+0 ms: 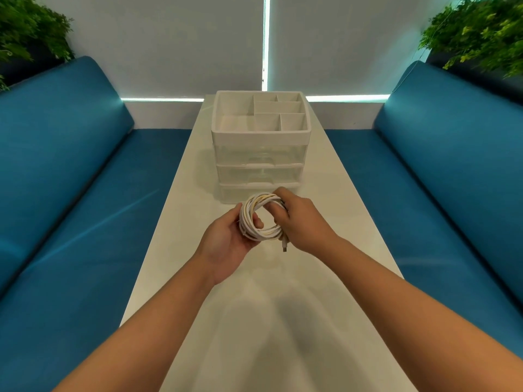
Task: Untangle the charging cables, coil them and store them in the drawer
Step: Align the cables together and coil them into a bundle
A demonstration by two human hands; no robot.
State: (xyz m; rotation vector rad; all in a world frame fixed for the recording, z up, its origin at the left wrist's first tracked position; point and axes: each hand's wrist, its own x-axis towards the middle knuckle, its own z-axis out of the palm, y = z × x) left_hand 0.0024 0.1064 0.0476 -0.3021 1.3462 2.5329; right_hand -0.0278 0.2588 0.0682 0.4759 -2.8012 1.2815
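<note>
Now, cable coil: a ring of white charging cables point(261, 215), with one yellowish strand among the loops, is held in the air just in front of the drawer unit, above the table.
Left hand: the left hand point(226, 244) holds the near-left side of the coil, thumb on the outer edge and a fingertip point(258, 222) curled through the ring's opening, pinching the loops.
Right hand: the right hand point(301, 222) grips the far-right side of the coil, fingers curled together over the top of the loops; its thumb is hidden from view.
Plug: one cable end with a small connector point(284, 246) hangs loose below the coil, just beside the right hand's heel.
Drawer unit: a white organiser point(260, 154) stands at the far end of the table, with three clear drawers stacked under an open top tray split into compartments; all three drawers look pushed in.
Lowest drawer: the bottom drawer point(235, 195) sits directly behind the coil, partly covered by it.
Table: a long white table point(283, 321) runs from the drawer unit towards the person.
Benches: blue upholstered benches point(85, 193) flank the drawer unit left and right.
Plants: green plants point(25, 29) stand behind the bench backs, on either side of the drawer unit.
</note>
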